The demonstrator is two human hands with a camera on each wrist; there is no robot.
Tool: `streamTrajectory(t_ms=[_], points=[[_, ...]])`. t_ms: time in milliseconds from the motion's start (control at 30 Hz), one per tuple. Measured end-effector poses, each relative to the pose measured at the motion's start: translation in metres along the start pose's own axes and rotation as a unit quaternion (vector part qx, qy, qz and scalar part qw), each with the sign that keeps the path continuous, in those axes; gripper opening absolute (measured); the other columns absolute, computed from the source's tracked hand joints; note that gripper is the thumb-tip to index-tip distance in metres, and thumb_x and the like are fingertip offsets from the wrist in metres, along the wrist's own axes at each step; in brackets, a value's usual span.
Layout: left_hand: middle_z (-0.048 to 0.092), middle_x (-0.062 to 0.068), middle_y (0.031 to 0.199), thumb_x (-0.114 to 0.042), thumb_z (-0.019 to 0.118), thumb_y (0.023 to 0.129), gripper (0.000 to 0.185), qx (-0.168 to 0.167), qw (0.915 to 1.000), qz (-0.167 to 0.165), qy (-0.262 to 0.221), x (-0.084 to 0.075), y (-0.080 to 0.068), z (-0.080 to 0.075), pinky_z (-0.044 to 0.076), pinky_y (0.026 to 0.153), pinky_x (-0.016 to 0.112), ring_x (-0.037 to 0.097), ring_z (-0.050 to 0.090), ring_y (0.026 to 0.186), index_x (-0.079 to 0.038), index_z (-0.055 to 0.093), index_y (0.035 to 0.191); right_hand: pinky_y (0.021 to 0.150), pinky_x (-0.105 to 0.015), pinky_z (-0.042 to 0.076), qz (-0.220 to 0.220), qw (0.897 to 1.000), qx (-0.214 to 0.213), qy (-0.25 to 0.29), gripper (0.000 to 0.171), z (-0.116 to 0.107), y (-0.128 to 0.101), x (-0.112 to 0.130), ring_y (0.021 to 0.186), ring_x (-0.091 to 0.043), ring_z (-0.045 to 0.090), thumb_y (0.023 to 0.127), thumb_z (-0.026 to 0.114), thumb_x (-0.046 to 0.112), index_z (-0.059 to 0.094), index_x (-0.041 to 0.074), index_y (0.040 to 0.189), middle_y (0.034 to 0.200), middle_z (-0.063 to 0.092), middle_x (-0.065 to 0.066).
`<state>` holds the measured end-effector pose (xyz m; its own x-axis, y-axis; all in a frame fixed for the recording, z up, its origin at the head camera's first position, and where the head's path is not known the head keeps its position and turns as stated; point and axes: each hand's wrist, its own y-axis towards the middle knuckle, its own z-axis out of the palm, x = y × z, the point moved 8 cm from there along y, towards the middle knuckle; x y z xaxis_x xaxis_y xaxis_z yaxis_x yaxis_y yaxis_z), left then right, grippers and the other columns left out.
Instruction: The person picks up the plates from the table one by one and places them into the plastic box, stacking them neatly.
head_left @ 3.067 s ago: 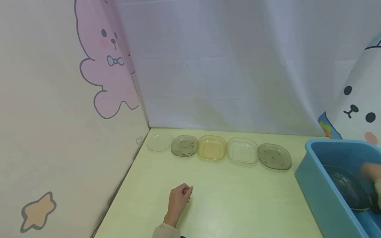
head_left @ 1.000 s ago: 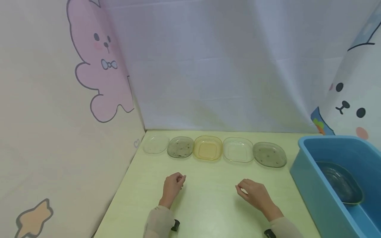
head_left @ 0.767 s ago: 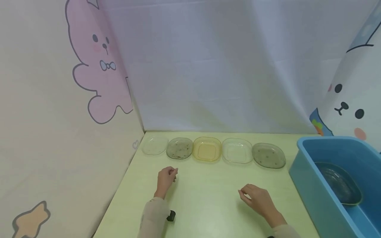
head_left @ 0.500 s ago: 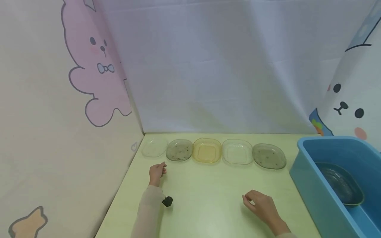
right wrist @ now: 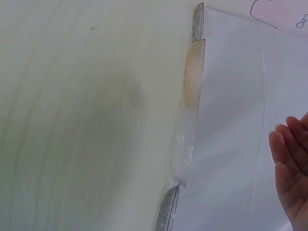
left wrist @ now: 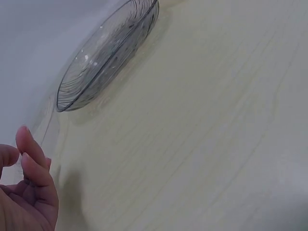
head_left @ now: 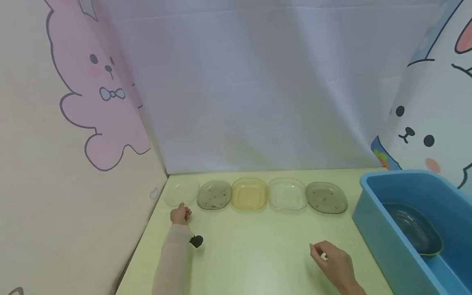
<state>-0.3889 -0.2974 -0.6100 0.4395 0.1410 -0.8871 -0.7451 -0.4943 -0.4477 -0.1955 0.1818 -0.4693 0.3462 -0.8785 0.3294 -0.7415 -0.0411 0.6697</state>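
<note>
My left hand is at the near edge of the leftmost clear glass dish, its fingers loosely bent. In the left wrist view that hand has thumb and forefinger close together, with the clear dish faintly seen behind them; whether they touch the rim is hard to tell. A grey glass dish lies just to the right. My right hand hovers over the table's near right part, fingers relaxed and holding nothing. Its fingers also show in the right wrist view.
To the right along the back row stand a yellow dish, another clear dish and a second grey dish. A blue bin at the right holds a dark glass dish. White cloth hangs behind the table.
My right hand came out of the blue bin and now hovers over the table, drifting slightly right and nearer. The left hand moved left and forward to the leftmost clear dish.
</note>
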Motion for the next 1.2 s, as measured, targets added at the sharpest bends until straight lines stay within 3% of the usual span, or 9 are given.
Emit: streamTrajectory(t_ms=[167, 467, 700, 933, 1133, 1200], points=[[0.053, -0.005, 0.057, -0.026, 0.036, 0.098, 0.039, -0.002, 0.9999, -0.011, 0.003, 0.006, 0.001, -0.006, 0.044, 0.051, 0.015, 0.001, 0.053, 0.050, 0.007, 0.058, 0.097, 0.047, -0.009, 0.037, 0.036, 0.999, 0.011, -0.004, 0.024, -0.011, -0.001, 0.001, 0.049, 0.013, 0.043, 0.063, 0.074, 0.005, 0.059, 0.023, 0.061, 0.056, 0.053, 0.019], [0.049, -0.005, 0.054, -0.021, 0.041, 0.095, 0.028, -0.027, 0.9992, -0.027, 0.011, 0.012, 0.007, -0.011, 0.041, 0.046, 0.016, 0.002, 0.049, 0.046, 0.002, 0.057, 0.095, 0.047, -0.008, 0.037, 0.046, 0.999, -0.013, 0.003, 0.025, -0.021, 0.000, 0.007, 0.049, 0.013, 0.045, 0.061, 0.074, 0.004, 0.059, 0.023, 0.060, 0.055, 0.055, 0.018], [0.052, -0.006, 0.052, -0.015, 0.040, 0.095, 0.027, -0.008, 0.9997, -0.025, 0.001, 0.003, 0.014, -0.004, 0.041, 0.046, 0.015, 0.000, 0.050, 0.046, -0.004, 0.058, 0.079, 0.046, -0.010, 0.038, 0.054, 0.998, -0.021, -0.002, 0.023, -0.019, 0.000, 0.004, 0.049, 0.013, 0.044, 0.062, 0.075, 0.004, 0.060, 0.021, 0.061, 0.054, 0.057, 0.016], [0.050, -0.008, 0.049, -0.011, 0.037, 0.093, 0.026, -0.005, 0.9998, -0.015, -0.014, -0.003, 0.006, -0.011, 0.042, 0.047, 0.015, 0.000, 0.048, 0.045, -0.005, 0.054, 0.074, 0.045, -0.009, 0.036, 0.039, 0.999, -0.011, -0.014, 0.023, -0.017, -0.002, 0.006, 0.048, 0.011, 0.043, 0.062, 0.075, 0.006, 0.059, 0.023, 0.059, 0.053, 0.051, 0.019], [0.049, -0.009, 0.050, -0.011, 0.037, 0.092, 0.029, -0.023, 0.9983, 0.041, 0.033, -0.023, -0.002, -0.023, 0.041, 0.047, 0.017, 0.001, 0.047, 0.044, -0.002, 0.057, 0.073, 0.046, -0.009, 0.037, 0.015, 1.000, -0.019, -0.006, 0.020, -0.019, -0.001, 0.006, 0.048, 0.011, 0.045, 0.062, 0.073, 0.007, 0.060, 0.022, 0.060, 0.054, 0.054, 0.018], [0.049, -0.009, 0.050, -0.011, 0.037, 0.092, 0.030, -0.032, 0.9954, 0.068, 0.059, -0.032, -0.013, -0.033, 0.039, 0.047, 0.019, 0.001, 0.047, 0.044, -0.003, 0.057, 0.071, 0.047, -0.009, 0.038, 0.013, 1.000, -0.020, 0.002, 0.020, -0.020, -0.002, 0.007, 0.048, 0.012, 0.045, 0.062, 0.073, 0.006, 0.061, 0.021, 0.060, 0.055, 0.056, 0.017]])
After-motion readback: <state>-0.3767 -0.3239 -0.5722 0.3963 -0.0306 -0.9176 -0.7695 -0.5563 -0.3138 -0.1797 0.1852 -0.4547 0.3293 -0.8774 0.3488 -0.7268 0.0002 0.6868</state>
